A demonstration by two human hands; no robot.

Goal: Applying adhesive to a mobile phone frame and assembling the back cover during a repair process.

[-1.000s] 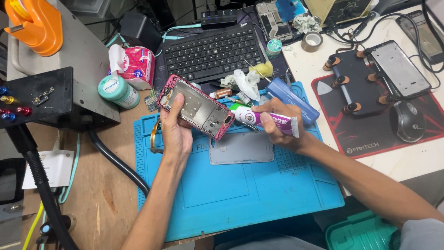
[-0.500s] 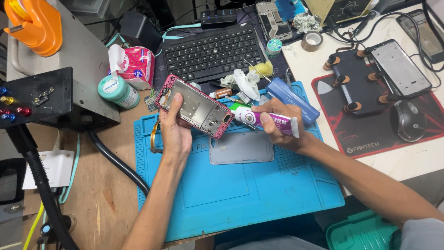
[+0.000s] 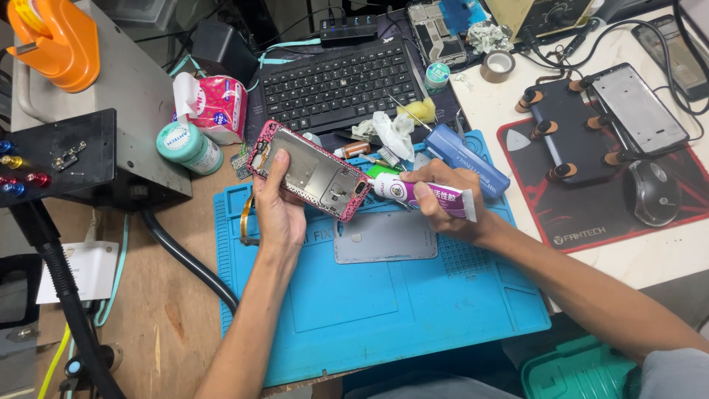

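Both hands occupied: left hand (image 3: 277, 210) gripping phone frame (image 3: 310, 171) above blue mat (image 3: 384, 310), right hand (image 3: 443, 203) squeezing glue tube (image 3: 425, 196) at its lower edge. Likely faults: excess glue smearing inner parts, tilted frame slipping from grip.

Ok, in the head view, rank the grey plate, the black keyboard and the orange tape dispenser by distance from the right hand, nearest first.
1. Grey plate: on the blue mat, just below the right hand, which holds a glue tube.
2. Black keyboard: up behind the mat, toward the top.
3. Orange tape dispenser: far top-left corner.
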